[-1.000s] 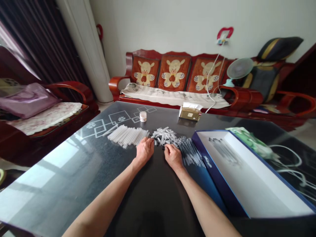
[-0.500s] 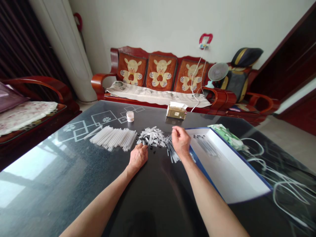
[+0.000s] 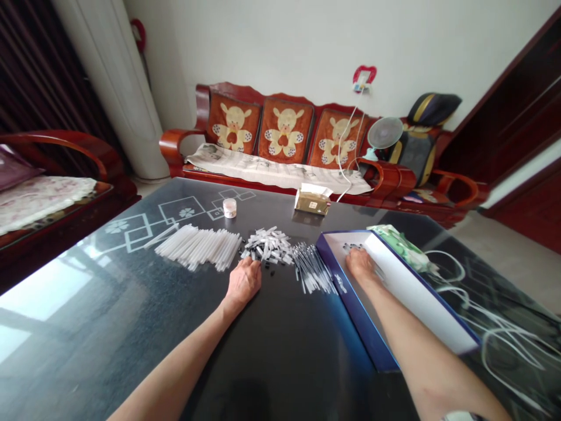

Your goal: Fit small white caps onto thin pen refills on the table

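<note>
My left hand (image 3: 244, 282) rests on the table with its fingers curled, against the near edge of a heap of small white pieces, perhaps pen caps (image 3: 270, 241). Small black bits (image 3: 272, 273) lie beside it, and what its fingers hold is hidden. My right hand (image 3: 362, 263) reaches inside the blue-edged white box (image 3: 421, 298), fingers bent down over a row of slim pens (image 3: 348, 246) that it partly covers. Whatever its fingertips hold is out of sight. Between the hands lie thin pen refills (image 3: 313, 269); white pen barrels (image 3: 197, 247) lie left of the left hand.
At the back of the table stand a small round jar (image 3: 229, 208) and a tissue pack (image 3: 312, 199). A green and white bag (image 3: 398, 248) and white cables (image 3: 495, 318) lie right of the box. A wooden sofa (image 3: 280, 175) stands beyond the table.
My right hand has moved right and down, from above the refills into the box over the pens. My left hand stays nearly in place by the heap.
</note>
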`<action>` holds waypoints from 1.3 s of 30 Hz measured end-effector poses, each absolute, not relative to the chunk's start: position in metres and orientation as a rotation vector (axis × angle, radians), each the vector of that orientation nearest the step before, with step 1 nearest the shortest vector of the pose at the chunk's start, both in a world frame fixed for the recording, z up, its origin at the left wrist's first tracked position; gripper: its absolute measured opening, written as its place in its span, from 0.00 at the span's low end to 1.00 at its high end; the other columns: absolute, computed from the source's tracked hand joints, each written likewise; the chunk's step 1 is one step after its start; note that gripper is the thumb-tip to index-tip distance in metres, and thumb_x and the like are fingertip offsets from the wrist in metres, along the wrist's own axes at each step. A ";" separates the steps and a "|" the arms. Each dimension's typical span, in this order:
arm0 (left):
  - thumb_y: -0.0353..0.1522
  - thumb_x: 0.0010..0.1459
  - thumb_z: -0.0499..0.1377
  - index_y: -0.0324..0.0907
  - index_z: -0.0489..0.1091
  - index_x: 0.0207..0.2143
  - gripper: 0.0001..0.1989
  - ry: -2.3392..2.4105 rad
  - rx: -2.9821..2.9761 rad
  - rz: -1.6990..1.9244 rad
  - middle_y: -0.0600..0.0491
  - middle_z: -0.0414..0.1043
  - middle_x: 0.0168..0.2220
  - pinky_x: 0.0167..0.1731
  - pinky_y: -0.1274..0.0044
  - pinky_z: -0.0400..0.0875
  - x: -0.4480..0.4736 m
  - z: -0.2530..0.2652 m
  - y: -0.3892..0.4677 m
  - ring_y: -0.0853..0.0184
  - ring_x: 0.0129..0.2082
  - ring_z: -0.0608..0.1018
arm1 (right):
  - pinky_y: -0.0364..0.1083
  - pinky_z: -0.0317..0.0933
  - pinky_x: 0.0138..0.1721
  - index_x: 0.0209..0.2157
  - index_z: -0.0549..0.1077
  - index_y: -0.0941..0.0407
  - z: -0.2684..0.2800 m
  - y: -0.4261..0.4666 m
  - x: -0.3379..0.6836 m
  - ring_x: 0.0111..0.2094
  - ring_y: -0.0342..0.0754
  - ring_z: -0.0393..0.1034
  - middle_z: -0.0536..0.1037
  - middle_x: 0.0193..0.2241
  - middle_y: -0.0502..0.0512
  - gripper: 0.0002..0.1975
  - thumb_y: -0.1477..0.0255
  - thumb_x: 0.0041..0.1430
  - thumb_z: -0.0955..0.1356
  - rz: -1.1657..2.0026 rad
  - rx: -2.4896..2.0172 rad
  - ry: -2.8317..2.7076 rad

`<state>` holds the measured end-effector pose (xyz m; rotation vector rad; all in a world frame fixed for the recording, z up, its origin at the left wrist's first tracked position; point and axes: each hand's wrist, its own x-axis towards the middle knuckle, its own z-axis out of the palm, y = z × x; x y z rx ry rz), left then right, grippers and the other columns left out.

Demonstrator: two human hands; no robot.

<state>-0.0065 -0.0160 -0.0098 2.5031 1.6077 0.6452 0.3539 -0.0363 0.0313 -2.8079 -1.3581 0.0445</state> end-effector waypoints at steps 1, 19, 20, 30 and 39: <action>0.32 0.64 0.49 0.42 0.73 0.37 0.13 1.610 2.504 0.639 0.48 0.71 0.35 0.38 0.76 0.68 -0.007 -0.010 -0.016 0.63 0.39 0.74 | 0.50 0.65 0.46 0.49 0.74 0.59 0.031 -0.033 0.355 0.49 0.57 0.72 0.74 0.50 0.68 0.18 0.71 0.62 0.61 0.062 -2.826 -1.336; 0.32 0.64 0.49 0.42 0.72 0.42 0.13 1.588 2.442 0.747 0.48 0.72 0.36 0.40 0.76 0.70 -0.007 -0.011 -0.017 0.64 0.40 0.75 | 0.50 0.64 0.42 0.55 0.66 0.60 0.116 -0.033 0.302 0.37 0.53 0.73 0.78 0.33 0.59 0.25 0.69 0.55 0.64 -0.418 -1.920 -1.265; 0.33 0.65 0.49 0.42 0.71 0.45 0.13 1.566 2.427 0.808 0.48 0.72 0.36 0.41 0.76 0.71 -0.008 -0.010 -0.018 0.64 0.39 0.75 | 0.49 0.64 0.40 0.57 0.64 0.59 0.118 -0.035 0.288 0.34 0.51 0.72 0.78 0.32 0.56 0.27 0.68 0.55 0.64 -0.353 -1.848 -1.240; 0.37 0.66 0.49 0.40 0.62 0.57 0.20 1.261 2.563 0.993 0.46 0.72 0.43 0.45 0.75 0.71 -0.001 0.015 -0.037 0.64 0.43 0.75 | 0.46 0.70 0.30 0.50 0.70 0.57 0.031 -0.044 0.150 0.29 0.49 0.76 0.80 0.30 0.54 0.25 0.59 0.52 0.68 0.594 -1.402 -1.135; 0.33 0.66 0.48 0.46 0.70 0.52 0.16 1.602 2.575 0.842 0.48 0.72 0.36 0.43 0.69 0.65 0.002 0.003 -0.032 0.61 0.38 0.72 | 0.47 0.71 0.27 0.40 0.78 0.56 -0.004 -0.045 0.145 0.30 0.51 0.77 0.82 0.31 0.56 0.21 0.55 0.52 0.69 0.849 -1.337 -1.055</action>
